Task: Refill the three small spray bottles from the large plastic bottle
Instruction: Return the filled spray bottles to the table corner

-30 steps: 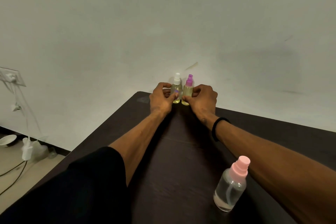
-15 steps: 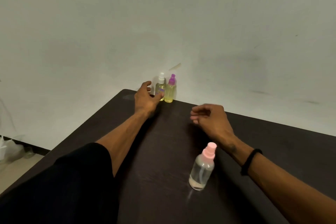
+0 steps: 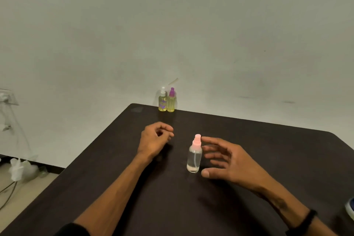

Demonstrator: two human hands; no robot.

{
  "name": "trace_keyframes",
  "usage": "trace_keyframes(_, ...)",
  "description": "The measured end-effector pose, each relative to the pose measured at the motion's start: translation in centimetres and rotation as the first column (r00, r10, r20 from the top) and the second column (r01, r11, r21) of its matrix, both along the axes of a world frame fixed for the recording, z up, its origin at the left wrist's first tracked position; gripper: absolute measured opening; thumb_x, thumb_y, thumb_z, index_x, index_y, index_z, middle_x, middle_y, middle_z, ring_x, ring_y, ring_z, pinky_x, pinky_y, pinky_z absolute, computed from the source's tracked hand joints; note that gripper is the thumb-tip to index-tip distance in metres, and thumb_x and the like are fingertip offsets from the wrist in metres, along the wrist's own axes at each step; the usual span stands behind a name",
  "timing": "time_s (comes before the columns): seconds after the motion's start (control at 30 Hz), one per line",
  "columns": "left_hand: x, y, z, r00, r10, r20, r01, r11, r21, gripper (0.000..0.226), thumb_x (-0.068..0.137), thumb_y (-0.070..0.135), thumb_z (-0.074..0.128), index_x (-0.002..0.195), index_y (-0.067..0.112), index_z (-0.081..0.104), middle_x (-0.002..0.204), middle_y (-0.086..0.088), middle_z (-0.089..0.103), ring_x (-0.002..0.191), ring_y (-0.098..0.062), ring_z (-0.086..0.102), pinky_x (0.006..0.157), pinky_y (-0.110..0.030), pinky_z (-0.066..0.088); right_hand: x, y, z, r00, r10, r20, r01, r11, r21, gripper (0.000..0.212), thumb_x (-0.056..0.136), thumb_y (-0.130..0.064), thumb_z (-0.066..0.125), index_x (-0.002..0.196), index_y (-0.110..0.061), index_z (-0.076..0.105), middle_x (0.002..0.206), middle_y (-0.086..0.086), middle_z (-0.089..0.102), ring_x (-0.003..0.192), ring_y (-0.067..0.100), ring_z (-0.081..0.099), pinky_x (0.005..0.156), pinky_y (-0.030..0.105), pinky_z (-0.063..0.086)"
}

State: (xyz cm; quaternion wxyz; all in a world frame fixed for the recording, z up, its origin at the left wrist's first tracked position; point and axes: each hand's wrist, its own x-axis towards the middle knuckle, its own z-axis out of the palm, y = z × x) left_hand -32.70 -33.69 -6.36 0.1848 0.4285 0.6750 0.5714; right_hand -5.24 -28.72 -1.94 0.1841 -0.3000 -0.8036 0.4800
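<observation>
Just right of the frame's centre, the pink-capped spray bottle (image 3: 194, 156) stands upright on the dark tabletop (image 3: 258, 145), a clear round-shouldered plastic cylinder with a thin dip tube inside and only a shallow layer of liquid at its base. The right hand (image 3: 228, 161) sits just beside it on the right, its grip wide: fingers spread and reaching toward the bottle's neck and body, thumb low near the base, nothing held; whether any fingertip touches the plastic cannot be told. The left hand (image 3: 155, 140), left of the bottle and apart from it, has a narrow, loose grip, fingers curled inward around nothing.

Higher in the frame, at the tabletop's far edge against the wall, two more small bottles stand upright and touching: the white-capped spray bottle (image 3: 162, 101) on the left, with a purple print on its side, and the purple-capped spray bottle (image 3: 171, 101) on the right, both holding yellow liquid most of the way up. A black band (image 3: 304, 222) circles the right wrist at lower right. The tabletop is matte and dark brown with rounded corners; the wall (image 3: 172, 25) is pale, scuffed plaster.
</observation>
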Motion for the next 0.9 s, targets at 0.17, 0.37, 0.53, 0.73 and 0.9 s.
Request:
trace_keyframes(0.17,3.9,-4.2,0.0,0.986,-0.165,-0.030,0.164,0.986,-0.037,0.022,0.095,0.003,0.065,0.094,0.020,0.079,0.087,0.003,0.081,0.086,-0.009,0.078,0.086,-0.033,0.064,-1.4,-2.7,-1.9,0.970,-0.196,-0.141,0.204,0.978,0.047,0.085,0.061,-0.032,0.101,0.138,-0.030,0.064,0.115,-0.007,0.076,0.106,0.006,0.073,0.097,0.033,0.061)
trace_keyframes(0.37,6.4,-7.3,-0.2,0.971,-0.227,-0.068,0.227,0.974,-0.017,0.029,0.091,0.003,0.068,0.105,0.024,0.081,0.098,0.011,0.081,0.094,-0.003,0.077,0.092,-0.024,0.060,-2.3,-4.2,-2.9,0.929,-0.288,-0.233,0.308,0.950,0.053,0.058,0.067,-0.024,0.100,0.120,-0.024,0.075,0.108,-0.008,0.080,0.101,0.007,0.076,0.096,0.036,0.062)
trace_keyframes(0.53,6.9,-7.9,0.1,0.975,-0.213,-0.054,0.213,0.977,-0.006,0.029,0.091,0.003,0.069,0.112,0.020,0.081,0.101,0.009,0.081,0.096,0.000,0.076,0.094,-0.022,0.059,-3.2,-4.3,-2.8,0.906,-0.338,-0.255,0.365,0.929,0.064,0.040,0.073,-0.022,0.096,0.109,-0.024,0.078,0.099,-0.010,0.081,0.093,0.003,0.077,0.091,0.030,0.063)
trace_keyframes(0.73,6.3,-7.2,-0.4,0.982,-0.188,-0.004,0.188,0.982,0.000,0.027,0.092,0.010,0.072,0.112,0.025,0.081,0.102,0.011,0.081,0.098,0.000,0.075,0.092,-0.025,0.061,-4.2,-3.0,-2.7,0.887,-0.372,-0.273,0.402,0.913,0.063,0.033,0.075,-0.022,0.095,0.103,-0.022,0.079,0.094,-0.007,0.081,0.087,0.005,0.077,0.082,0.024,0.063)
trace_keyframes(0.9,5.3,-5.7,-0.5,0.994,0.016,0.106,-0.021,0.999,0.044,0.015,0.097,0.018,0.073,0.111,0.022,0.077,0.096,0.002,0.079,0.081,-0.009,0.077,0.071,-0.029,0.066,-6.1,-0.7,-1.8,0.870,-0.398,-0.291,0.423,0.906,0.024,0.027,0.077,-0.022,0.093,0.100,-0.019,0.079,0.092,-0.006,0.079,0.085,0.003,0.075,0.075,0.018,0.060)
